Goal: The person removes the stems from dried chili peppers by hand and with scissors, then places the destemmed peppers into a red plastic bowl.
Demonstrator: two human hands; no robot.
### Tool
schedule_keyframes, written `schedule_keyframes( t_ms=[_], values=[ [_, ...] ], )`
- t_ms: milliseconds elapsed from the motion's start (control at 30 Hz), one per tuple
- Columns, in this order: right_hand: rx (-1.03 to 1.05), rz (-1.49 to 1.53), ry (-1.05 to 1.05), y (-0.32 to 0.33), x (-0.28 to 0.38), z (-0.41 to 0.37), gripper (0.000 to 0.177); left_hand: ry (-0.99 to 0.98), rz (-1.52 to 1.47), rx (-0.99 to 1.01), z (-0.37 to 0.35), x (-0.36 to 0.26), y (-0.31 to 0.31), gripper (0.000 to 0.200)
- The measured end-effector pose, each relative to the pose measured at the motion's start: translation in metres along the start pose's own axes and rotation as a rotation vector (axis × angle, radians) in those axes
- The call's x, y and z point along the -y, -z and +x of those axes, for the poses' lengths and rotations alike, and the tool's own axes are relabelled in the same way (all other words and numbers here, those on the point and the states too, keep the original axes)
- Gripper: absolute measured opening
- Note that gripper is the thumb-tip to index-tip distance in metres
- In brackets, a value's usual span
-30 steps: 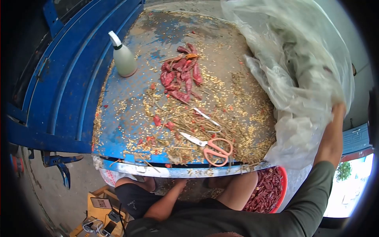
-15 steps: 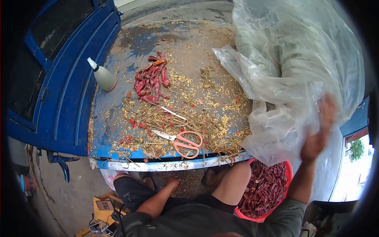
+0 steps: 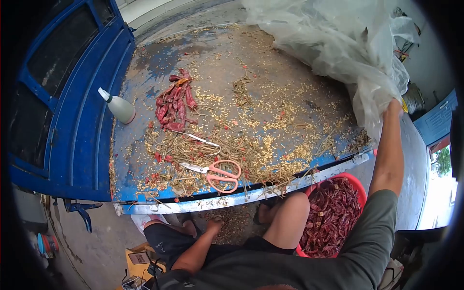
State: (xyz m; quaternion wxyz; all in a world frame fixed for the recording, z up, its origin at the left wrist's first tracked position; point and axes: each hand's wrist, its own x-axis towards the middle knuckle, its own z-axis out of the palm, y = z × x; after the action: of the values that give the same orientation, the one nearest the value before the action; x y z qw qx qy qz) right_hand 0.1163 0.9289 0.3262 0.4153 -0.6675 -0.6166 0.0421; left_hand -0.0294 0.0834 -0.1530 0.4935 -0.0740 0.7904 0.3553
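On the seed-littered truck bed (image 3: 290, 96) lie scissors (image 3: 217, 173) — the right hand (image 3: 394, 107) clutches the plastic sheet (image 3: 338, 38), far right; whether the left hand (image 3: 212, 225) is clenched is unclear.

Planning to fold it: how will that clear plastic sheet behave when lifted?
Probably floppy: the sheet crumples in folds where the right hand grips it. Likely light, as one hand holds its edge up. May feel slippery, being glossy.

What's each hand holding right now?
Left hand: down below the table edge; grip cannot be told.
Right hand: closed on the plastic bag.
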Motion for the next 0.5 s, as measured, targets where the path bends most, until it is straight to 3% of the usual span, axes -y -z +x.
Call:
schedule_keyframes(
  t_ms=[233,333,400,500],
  values=[
    [0.009,0.097,-0.032,0.008,-0.024,-0.009,0.071,-0.114,0.075,-0.047,0.001,0.009,-0.004,0.024],
    [-0.069,0.012,0.115,0.001,-0.012,-0.035,0.08,-0.161,0.154,-0.078,-0.011,0.003,-0.005,0.024],
    [-0.151,-0.085,0.285,0.001,0.005,-0.06,0.085,-0.021,0.122,-0.02,-0.014,-0.005,-0.004,0.025],
    [0.009,-0.282,0.404,0.039,0.055,-0.133,0.092,-0.108,0.17,-0.016,-0.004,0.009,-0.002,0.025]
  ],
)
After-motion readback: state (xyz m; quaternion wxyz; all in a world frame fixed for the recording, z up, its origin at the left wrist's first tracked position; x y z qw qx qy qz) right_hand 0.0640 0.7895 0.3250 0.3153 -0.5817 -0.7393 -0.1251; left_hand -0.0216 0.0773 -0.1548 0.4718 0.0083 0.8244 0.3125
